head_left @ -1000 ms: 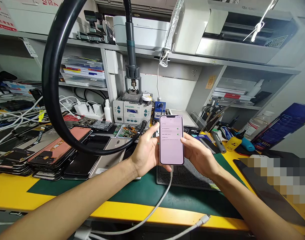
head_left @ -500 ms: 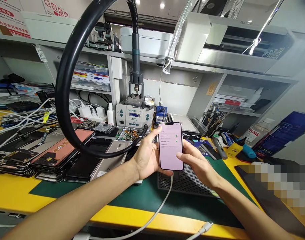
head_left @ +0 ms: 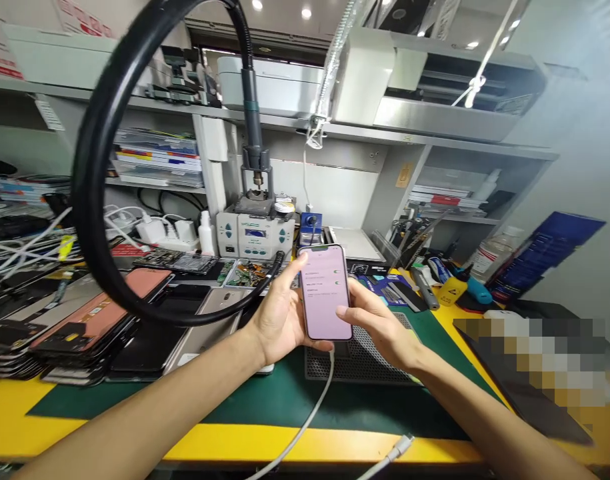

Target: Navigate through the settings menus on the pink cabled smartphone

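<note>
A smartphone [head_left: 321,317], upright and lit with a pinkish settings page showing two green switches, is held over the bench. My left hand [head_left: 277,317] is closed around its left side, thumb near the upper left corner and a finger under its bottom edge. My right hand [head_left: 387,328] grips the right edge, with the thumb over the lower right of the screen and fingers partly hidden behind. From the phone's bottom a white charging cable [head_left: 312,412] runs down past the bench edge. Below the phone lies a dark perforated pad [head_left: 365,363] on a green mat [head_left: 265,403].
Stacked phone parts [head_left: 97,313] lie at left. A thick black hose [head_left: 85,180] loops from the hot-air station [head_left: 257,235]. A loose cable plug [head_left: 402,445] hangs at the front edge. A yellow bottle [head_left: 452,288] and tools stand at right.
The view has shifted slightly, so the whole scene sits further left. Both hands keep their hold on the phone, and its screen shows the same page.
</note>
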Demonstrator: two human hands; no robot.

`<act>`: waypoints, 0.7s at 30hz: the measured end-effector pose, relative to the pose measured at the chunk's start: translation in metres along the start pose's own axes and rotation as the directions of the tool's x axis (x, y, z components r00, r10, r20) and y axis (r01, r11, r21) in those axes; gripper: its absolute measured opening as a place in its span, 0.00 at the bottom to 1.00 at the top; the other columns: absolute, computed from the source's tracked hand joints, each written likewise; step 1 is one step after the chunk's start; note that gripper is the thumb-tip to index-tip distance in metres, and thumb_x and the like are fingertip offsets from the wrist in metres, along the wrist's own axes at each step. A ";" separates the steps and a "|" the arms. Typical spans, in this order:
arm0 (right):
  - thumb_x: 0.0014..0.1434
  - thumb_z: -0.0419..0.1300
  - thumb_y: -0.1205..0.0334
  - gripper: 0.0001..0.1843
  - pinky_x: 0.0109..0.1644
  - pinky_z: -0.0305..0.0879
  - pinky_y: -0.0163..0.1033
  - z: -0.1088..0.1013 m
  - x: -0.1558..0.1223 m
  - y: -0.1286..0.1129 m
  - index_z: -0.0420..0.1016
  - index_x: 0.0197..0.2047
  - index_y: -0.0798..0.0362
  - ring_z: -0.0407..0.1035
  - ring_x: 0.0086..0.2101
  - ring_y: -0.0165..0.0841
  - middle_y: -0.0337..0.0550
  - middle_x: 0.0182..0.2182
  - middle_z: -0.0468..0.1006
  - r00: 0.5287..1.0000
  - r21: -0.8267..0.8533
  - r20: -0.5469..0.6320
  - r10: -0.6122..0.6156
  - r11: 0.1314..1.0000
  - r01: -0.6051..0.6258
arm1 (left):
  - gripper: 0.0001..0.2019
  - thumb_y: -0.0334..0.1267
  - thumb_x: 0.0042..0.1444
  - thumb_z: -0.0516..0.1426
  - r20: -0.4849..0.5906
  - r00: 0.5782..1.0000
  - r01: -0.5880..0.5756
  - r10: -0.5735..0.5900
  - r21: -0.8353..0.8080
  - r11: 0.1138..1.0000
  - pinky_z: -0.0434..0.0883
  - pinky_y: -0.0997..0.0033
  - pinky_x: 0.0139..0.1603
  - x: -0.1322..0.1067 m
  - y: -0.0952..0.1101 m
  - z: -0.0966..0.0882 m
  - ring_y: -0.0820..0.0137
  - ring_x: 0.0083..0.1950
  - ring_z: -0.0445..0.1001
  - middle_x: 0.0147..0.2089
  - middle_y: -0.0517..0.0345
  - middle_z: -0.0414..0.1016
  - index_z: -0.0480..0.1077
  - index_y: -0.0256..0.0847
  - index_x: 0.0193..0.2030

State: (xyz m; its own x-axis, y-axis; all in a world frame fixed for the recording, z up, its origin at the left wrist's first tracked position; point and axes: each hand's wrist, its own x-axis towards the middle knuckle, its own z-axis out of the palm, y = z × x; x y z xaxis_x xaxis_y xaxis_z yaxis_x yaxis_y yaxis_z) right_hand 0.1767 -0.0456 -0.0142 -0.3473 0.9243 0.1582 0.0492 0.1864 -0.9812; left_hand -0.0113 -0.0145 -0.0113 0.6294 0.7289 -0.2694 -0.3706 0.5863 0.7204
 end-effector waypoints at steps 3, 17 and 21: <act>0.57 0.62 0.60 0.22 0.60 0.64 0.48 0.001 0.002 -0.001 0.75 0.56 0.46 0.68 0.56 0.43 0.43 0.56 0.77 1.000 0.079 -0.017 0.021 0.997 -0.020 | 0.38 0.68 0.62 0.51 -0.015 0.999 -0.037 0.036 -0.016 0.999 0.78 0.53 0.31 -0.003 0.000 0.002 0.52 0.38 0.80 0.48 0.36 0.81 0.78 0.33 0.56; 0.47 0.63 0.62 0.16 0.44 0.63 0.40 -0.004 0.012 -0.002 0.74 0.41 0.49 0.68 0.38 0.36 0.38 0.37 0.76 0.993 0.286 -0.026 0.115 0.953 -0.103 | 0.31 0.55 0.72 0.44 0.066 0.989 -0.141 0.135 0.093 0.986 0.79 0.49 0.29 -0.002 -0.001 -0.001 0.49 0.38 0.79 0.50 0.33 0.80 0.77 0.33 0.59; 0.47 0.63 0.60 0.18 0.40 0.63 0.40 -0.008 0.015 0.001 0.73 0.43 0.48 0.69 0.37 0.36 0.39 0.39 0.77 0.986 0.304 -0.002 0.169 0.939 -0.161 | 0.23 0.43 0.73 0.46 0.091 0.984 -0.163 0.150 0.151 0.975 0.79 0.49 0.29 0.003 -0.002 -0.005 0.50 0.38 0.79 0.51 0.37 0.80 0.75 0.36 0.62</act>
State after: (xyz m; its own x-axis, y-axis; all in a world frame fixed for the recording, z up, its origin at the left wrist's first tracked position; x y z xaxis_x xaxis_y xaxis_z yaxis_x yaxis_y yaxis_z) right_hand 0.1789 -0.0289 -0.0115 -0.3323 0.9431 -0.0099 -0.1827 -0.0746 -0.9803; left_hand -0.0119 -0.0115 -0.0172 0.6264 0.7733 -0.0984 -0.3608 0.3995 0.8428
